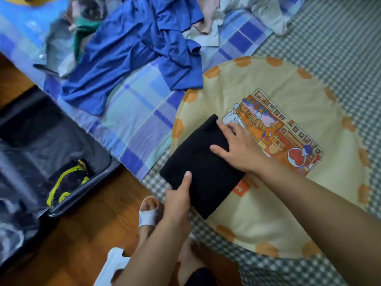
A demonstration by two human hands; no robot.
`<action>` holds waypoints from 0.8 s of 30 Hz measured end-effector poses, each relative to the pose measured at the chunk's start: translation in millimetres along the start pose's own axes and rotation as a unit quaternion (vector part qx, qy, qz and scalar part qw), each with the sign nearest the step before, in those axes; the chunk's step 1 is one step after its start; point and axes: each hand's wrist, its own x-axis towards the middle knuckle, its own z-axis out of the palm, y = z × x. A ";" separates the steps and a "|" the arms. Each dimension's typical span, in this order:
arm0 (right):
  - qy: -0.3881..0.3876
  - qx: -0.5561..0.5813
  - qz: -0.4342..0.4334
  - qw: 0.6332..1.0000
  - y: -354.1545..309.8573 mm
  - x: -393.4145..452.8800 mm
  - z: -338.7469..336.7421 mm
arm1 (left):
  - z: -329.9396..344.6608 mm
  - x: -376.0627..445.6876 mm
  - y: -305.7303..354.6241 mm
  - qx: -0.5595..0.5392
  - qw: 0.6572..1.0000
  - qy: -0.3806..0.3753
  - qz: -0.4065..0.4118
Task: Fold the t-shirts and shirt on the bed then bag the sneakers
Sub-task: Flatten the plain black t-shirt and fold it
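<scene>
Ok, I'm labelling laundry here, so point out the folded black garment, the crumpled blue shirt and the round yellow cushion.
Folded black garment [203, 162]: head view, middle of its top face.
Crumpled blue shirt [132, 50]: head view, on the body fabric.
Round yellow cushion [268, 228]: head view, bare yellow part near its lower edge.

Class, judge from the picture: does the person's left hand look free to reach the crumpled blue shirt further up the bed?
Probably not yet. The left hand grips the folded black garment; once released, nothing lies between it and the blue shirt.
</scene>
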 end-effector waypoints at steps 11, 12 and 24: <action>-0.152 0.597 0.170 0.769 -111.4 -105.0 -18.9 | -115.5 -33.4 47.8 0.182 0.964 0.063 0.184; -0.156 0.597 0.163 0.770 -134.5 -105.1 -5.2 | -147.7 -28.7 61.4 0.188 0.963 0.051 0.186; -0.213 0.510 0.298 0.778 -414.2 54.3 350.5 | -483.2 251.0 235.7 0.494 0.844 0.110 0.175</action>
